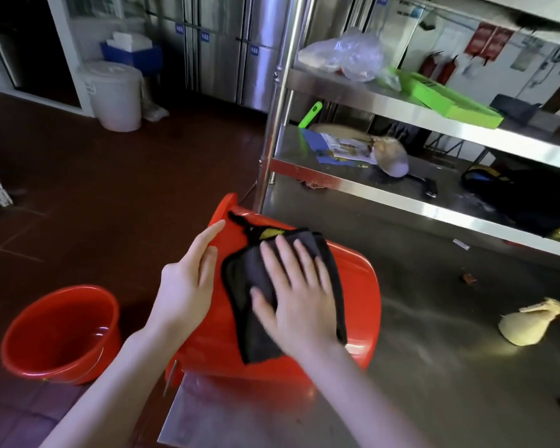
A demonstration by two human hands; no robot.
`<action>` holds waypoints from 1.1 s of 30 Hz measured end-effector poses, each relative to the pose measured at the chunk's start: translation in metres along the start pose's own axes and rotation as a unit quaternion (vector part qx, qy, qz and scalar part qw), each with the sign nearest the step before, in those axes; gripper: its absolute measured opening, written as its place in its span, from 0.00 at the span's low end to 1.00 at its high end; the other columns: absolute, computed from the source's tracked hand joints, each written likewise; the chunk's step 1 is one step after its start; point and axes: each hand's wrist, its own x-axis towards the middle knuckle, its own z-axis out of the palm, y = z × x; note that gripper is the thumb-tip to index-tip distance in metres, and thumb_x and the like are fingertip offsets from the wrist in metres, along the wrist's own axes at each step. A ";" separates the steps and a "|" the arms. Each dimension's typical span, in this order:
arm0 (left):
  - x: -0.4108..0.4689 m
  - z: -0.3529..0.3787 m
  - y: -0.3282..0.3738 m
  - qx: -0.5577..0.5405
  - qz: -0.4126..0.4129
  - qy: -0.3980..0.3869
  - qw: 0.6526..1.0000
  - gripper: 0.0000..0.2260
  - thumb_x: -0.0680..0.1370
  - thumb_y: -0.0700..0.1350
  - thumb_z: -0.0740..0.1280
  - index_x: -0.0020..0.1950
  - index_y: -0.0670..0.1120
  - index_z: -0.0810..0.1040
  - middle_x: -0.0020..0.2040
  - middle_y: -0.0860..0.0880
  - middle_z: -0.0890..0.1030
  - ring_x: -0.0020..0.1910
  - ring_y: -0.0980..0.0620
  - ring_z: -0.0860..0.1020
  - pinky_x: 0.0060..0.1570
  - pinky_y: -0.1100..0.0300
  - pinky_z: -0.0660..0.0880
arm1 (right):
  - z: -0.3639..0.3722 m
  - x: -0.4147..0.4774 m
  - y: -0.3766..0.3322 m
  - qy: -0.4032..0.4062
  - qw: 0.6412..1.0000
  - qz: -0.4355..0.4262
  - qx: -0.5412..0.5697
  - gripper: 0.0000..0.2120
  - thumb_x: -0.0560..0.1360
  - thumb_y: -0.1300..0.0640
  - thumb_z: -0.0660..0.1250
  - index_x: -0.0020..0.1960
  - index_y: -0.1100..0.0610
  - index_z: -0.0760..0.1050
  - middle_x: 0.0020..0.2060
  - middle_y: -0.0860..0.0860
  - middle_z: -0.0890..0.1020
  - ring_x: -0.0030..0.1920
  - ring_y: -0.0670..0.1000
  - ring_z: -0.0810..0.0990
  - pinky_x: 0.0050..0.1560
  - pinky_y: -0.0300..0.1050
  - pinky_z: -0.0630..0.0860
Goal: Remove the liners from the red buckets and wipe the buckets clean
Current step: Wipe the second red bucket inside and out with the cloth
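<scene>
Bucket on the tabletop: one red bucket (362, 286) lies on its side at the near left corner of the steel tabletop (434, 367), outer wall facing up.
Right hand: the right hand (299, 295) lies flat with fingers spread, pressing a dark cloth (327, 257) against that wall; it grasps nothing.
Left hand: the left hand (185, 282) rests beside the cloth with straight fingers on the same bucket, apparently steadying it.
Second bucket: another red bucket (23, 357) stands upright on the floor (110, 176) to the left, no liner showing inside, its bottom glistening as if wet.
Done so far: no liner shows in either bucket, so that part looks finished.
In hand: wiping the outside of the tabletop bucket.
Left to do: probably its inside, which is hidden here; whether the floor bucket has been wiped I cannot tell.
</scene>
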 end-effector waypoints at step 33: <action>-0.019 -0.006 -0.007 -0.022 0.020 -0.002 1.000 0.20 0.78 0.60 0.49 0.70 0.71 0.62 0.23 0.50 0.68 0.19 0.56 0.63 0.20 0.60 0.64 | 0.010 0.147 0.007 -0.289 0.938 0.136 0.137 0.27 0.77 0.34 0.46 0.72 0.40 0.65 0.74 0.47 0.67 0.72 0.56 0.68 0.67 0.55 0.63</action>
